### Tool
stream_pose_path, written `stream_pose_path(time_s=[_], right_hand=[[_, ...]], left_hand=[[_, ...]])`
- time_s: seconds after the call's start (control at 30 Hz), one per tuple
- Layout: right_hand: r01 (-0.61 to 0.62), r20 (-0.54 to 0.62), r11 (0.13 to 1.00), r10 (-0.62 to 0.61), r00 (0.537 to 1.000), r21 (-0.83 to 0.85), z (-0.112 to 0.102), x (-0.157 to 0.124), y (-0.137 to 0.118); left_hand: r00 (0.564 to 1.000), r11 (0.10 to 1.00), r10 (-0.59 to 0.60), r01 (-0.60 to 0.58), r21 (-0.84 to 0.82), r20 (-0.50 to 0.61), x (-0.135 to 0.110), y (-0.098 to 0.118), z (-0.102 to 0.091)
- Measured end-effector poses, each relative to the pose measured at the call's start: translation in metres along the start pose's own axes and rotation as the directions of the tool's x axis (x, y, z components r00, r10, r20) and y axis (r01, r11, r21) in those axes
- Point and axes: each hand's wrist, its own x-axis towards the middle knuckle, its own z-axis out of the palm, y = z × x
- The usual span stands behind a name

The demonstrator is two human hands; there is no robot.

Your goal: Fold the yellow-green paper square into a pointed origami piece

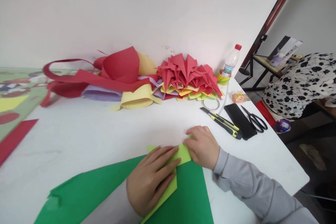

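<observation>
A folded strip of yellow-green paper point(184, 153) lies across a large green paper sheet point(191, 190) at the table's front. My left hand point(154, 178) rests flat on the strip, fingers stretched out and pointing to the upper right. At the strip's right end, my right hand point(202, 146) has its fingers bent in and closed on the yellow-green paper. The fingertips partly hide that end. Much of the strip's middle is covered by my left hand. The green sheet has a crumpled corner on the left.
Along the wall lie red paper pieces point(119, 66), a yellow paper roll point(138, 99) and folded red paper points point(186, 71). To the right are a utility knife point(223, 123), a black case point(240, 120), scissors point(256, 120), tape point(210, 104) and a bottle point(231, 61). Another person point(299, 84) is beyond.
</observation>
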Motion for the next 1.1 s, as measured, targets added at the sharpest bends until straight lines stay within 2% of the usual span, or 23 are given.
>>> stream_pose_path(time_s=[0.1,0.23,0.37,0.4,0.47,0.5,0.53,0.57,0.63,0.7,0.77,0.8,0.87,0.97,1.1], right_hand=[[0.115,-0.011,0.991,-0.114,0.993,0.068,-0.001,-0.005,-0.002],[0.077,0.019,0.996,-0.078,0.997,0.042,-0.004,-0.006,-0.006],[-0.002,0.058,0.999,0.005,0.998,-0.048,-0.008,-0.006,-0.013],[-0.017,0.059,0.998,0.021,0.998,-0.064,-0.008,-0.007,-0.015],[-0.041,0.065,0.996,0.046,0.997,-0.077,-0.010,-0.007,-0.018],[-0.050,0.071,0.996,0.056,0.996,-0.076,-0.010,-0.007,-0.019],[-0.061,0.076,0.995,0.066,0.995,-0.073,-0.010,-0.007,-0.020],[-0.067,0.082,0.995,0.073,0.994,-0.069,-0.010,-0.007,-0.021],[-0.074,0.087,0.996,0.079,0.993,-0.059,-0.010,-0.006,-0.021],[-0.075,0.090,0.996,0.078,0.993,-0.043,-0.009,-0.006,-0.019],[-0.069,0.100,0.997,0.070,0.993,-0.017,-0.008,-0.006,-0.015],[-0.061,0.108,0.998,0.061,0.992,0.002,-0.008,-0.005,-0.013],[-0.050,0.129,0.998,0.043,0.991,0.049,-0.008,-0.005,-0.008],[-0.060,0.165,0.992,0.041,0.985,0.110,-0.010,-0.003,-0.002],[-0.057,0.212,0.989,0.027,0.977,0.136,-0.013,-0.001,0.001]], left_hand=[[0.989,0.998,0.050,-0.056,0.037,0.138,0.001,-0.010,-0.009],[0.965,0.995,0.042,-0.064,0.079,0.257,0.004,-0.010,-0.028],[0.972,0.990,0.033,-0.064,0.127,0.232,0.006,0.012,-0.052],[0.971,0.985,0.070,-0.103,0.138,0.227,0.006,0.017,-0.058],[0.939,0.961,0.206,-0.247,0.125,0.274,0.005,0.025,-0.069],[0.935,0.956,0.230,-0.269,0.120,0.270,0.005,0.027,-0.072],[0.933,0.952,0.246,-0.283,0.115,0.264,0.004,0.028,-0.074],[0.956,0.971,0.178,-0.208,0.114,0.231,0.003,0.029,-0.075],[0.979,0.993,0.078,-0.093,0.073,0.186,0.003,0.028,-0.070],[0.977,0.999,0.035,-0.040,0.022,0.212,0.005,0.025,-0.057],[0.975,0.995,0.021,-0.043,0.095,0.220,0.010,0.022,-0.039],[0.986,0.986,0.015,-0.041,0.159,0.165,0.014,0.021,-0.030],[0.987,0.966,-0.102,0.068,0.248,0.125,0.021,0.020,-0.013],[0.973,0.951,-0.212,0.184,0.248,0.091,0.029,0.019,0.002],[0.943,0.925,-0.332,0.322,0.202,0.015,0.029,0.020,0.008]])
